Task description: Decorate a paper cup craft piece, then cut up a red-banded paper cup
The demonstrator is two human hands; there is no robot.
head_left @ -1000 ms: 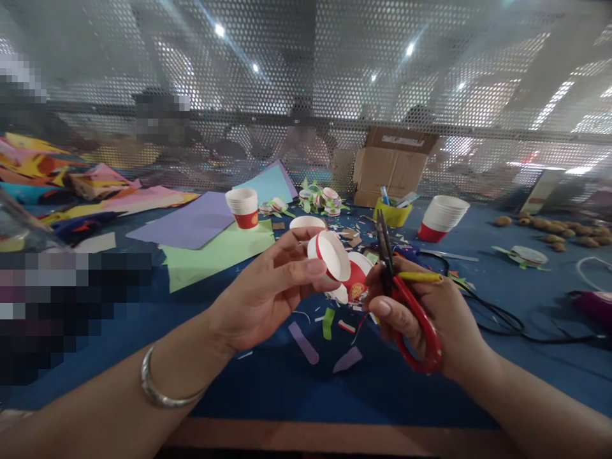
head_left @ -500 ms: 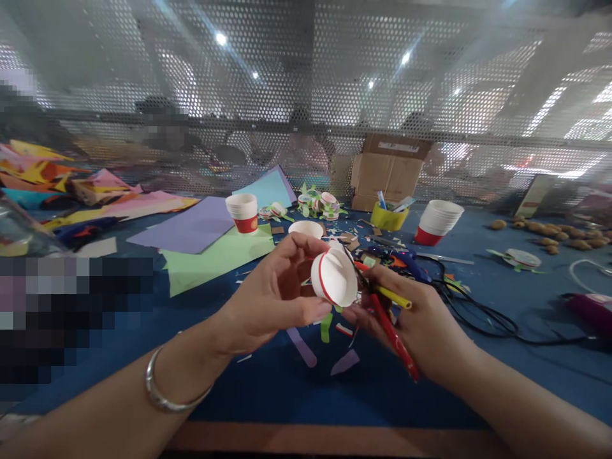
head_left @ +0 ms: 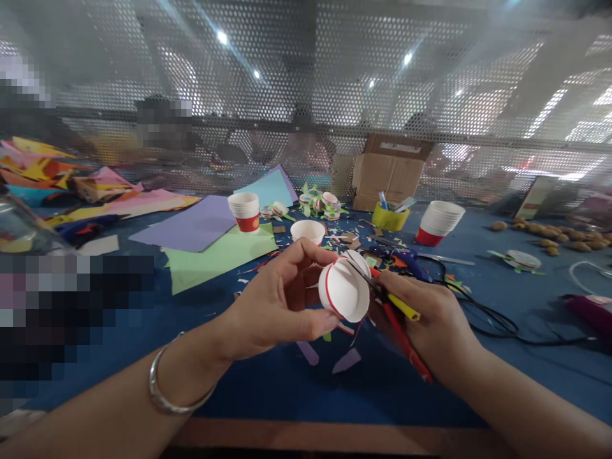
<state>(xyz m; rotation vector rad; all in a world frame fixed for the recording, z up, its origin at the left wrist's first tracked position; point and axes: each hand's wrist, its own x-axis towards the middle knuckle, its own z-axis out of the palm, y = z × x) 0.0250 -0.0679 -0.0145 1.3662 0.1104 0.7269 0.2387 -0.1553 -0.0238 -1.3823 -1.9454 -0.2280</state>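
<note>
My left hand grips a cut-down white paper cup with a red band, thumb below and fingers above. Its opening is tilted up toward me. Closed round red-handled scissors is my right hand, with a blade lying at the cup's rim. A short yellow stick-like piece shows beside the scissors; I cannot tell if it is part of them. Behind the held cup, a white paper bowl or cup stands on the blue table. Purple paper scraps lie below my hands.
Stacked paper cups stand at back left, more at back right. Green and purple sheets lie left. A blue glue gun with a black cable, a yellow pen holder and walnuts are to the right.
The held cup has shifted slightly right and turned, together with my left hand. The scissors moved a little right and down, their blade now across the cup's rim.
</note>
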